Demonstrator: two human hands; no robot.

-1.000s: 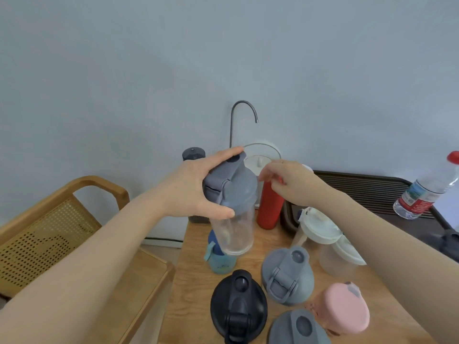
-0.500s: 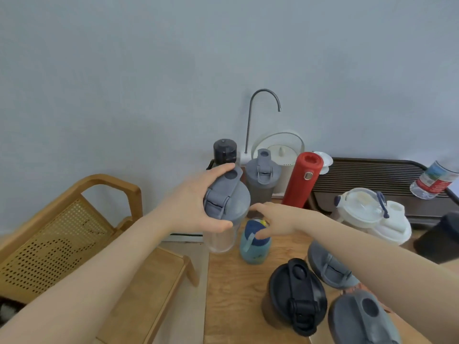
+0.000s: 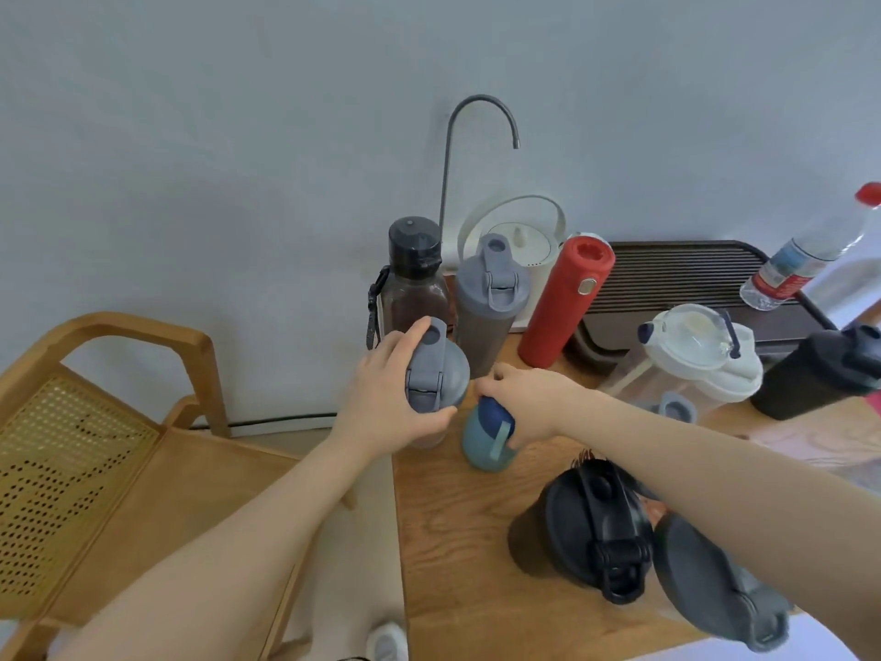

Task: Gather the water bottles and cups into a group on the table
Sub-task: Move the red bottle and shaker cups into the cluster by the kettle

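Both hands on bottles at the table's left edge.

The left hand [image 3: 381,398] wraps the grey lid of a clear shaker bottle [image 3: 436,374], which probably stands on the wooden table [image 3: 457,541]. Just beside it, the right hand [image 3: 524,398] closes over the small teal bottle [image 3: 486,436], near a red flask [image 3: 565,298].

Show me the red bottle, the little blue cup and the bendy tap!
Red bottle [image 3: 562,305], head view, middle of its body.
Little blue cup [image 3: 480,442], head view, teal side below the lid.
Bendy tap [image 3: 482,100], head view, top of its curve.
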